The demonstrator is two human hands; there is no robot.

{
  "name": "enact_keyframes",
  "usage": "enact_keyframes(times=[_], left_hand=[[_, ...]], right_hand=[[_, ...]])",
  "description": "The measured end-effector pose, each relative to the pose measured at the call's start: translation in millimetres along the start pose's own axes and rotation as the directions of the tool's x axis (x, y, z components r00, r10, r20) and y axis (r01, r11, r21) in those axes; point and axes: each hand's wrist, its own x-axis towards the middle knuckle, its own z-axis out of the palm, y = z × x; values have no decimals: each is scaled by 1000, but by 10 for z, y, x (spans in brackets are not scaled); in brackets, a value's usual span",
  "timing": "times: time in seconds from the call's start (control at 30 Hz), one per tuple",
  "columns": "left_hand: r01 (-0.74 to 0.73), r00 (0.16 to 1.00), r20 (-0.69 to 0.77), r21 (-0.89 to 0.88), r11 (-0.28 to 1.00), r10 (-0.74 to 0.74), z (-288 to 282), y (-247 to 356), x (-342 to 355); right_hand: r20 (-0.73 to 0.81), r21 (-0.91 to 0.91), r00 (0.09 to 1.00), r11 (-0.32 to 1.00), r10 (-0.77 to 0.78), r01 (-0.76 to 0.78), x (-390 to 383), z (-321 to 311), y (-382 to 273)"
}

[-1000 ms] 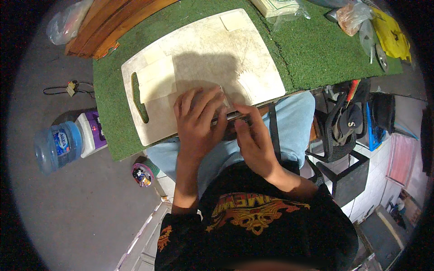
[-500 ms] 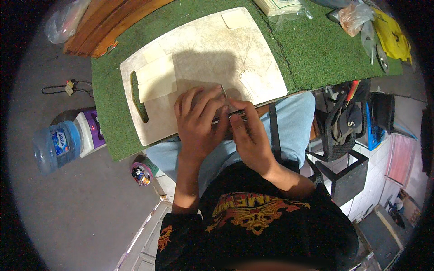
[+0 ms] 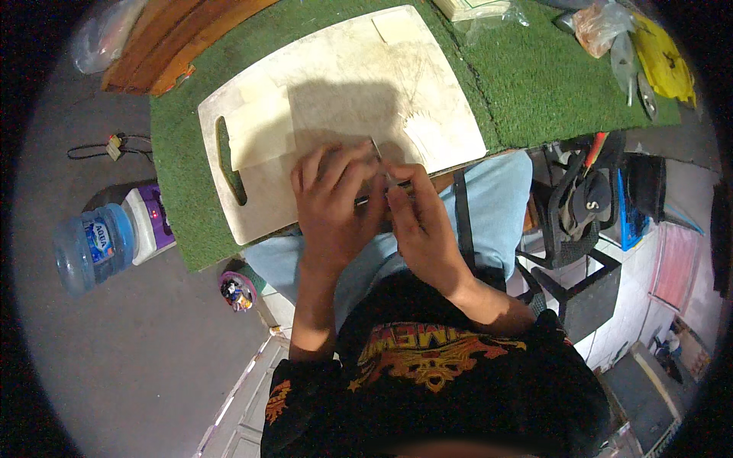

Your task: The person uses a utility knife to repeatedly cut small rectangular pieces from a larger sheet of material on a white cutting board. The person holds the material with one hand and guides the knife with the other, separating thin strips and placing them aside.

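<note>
My left hand (image 3: 336,202) hovers over the near edge of a pale cutting board (image 3: 343,57), its fingers bent and slightly blurred. Against its fingertips my right hand (image 3: 422,229) pinches a thin, blade-like strip (image 3: 390,180) between thumb and forefinger; most of it is hidden. What the left fingers hold cannot be made out. Pale yellow sheets (image 3: 261,130) overlap beside the board's handle slot. A small yellow square (image 3: 396,29) lies at the far right corner, and a fan of small pale pieces (image 3: 424,137) lies right of my hands.
Green turf-like matting (image 3: 534,91) covers the table. A packaged paper stack (image 3: 473,9), clear plastic bag (image 3: 602,32) and yellow bag (image 3: 660,61) lie at the far right. A wooden piece (image 3: 183,34) stands far left. On the floor are a water bottle (image 3: 95,244) and small bin (image 3: 238,291).
Both hands stay together at the board's near edge. The left fingers shift slightly, and more of the thin strip shows between the hands. The whole view moves a little.
</note>
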Motion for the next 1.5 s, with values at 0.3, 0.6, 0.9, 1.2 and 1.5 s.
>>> enact_keyframes(times=[0.3,0.6,0.9,1.2,1.5], left_hand=[[-4,1000,12,8,1000,3,-22,31,22],[3,1000,2,0,1000,-3,-9,40,24],[-9,1000,-22,16,1000,10,1,50,19],[-3,1000,-30,21,1000,3,36,59,4],[1,1000,-30,18,1000,0,35,50,-16]], right_hand=[[14,8,998,999,54,-54,-88,-15,-72],[-30,-9,999,1000,-22,21,-128,-6,-52],[-26,-120,998,991,-65,62,-256,-59,-81],[-55,-170,980,969,-194,182,-338,-44,-37],[6,-144,1000,989,18,-17,-555,-135,-138]])
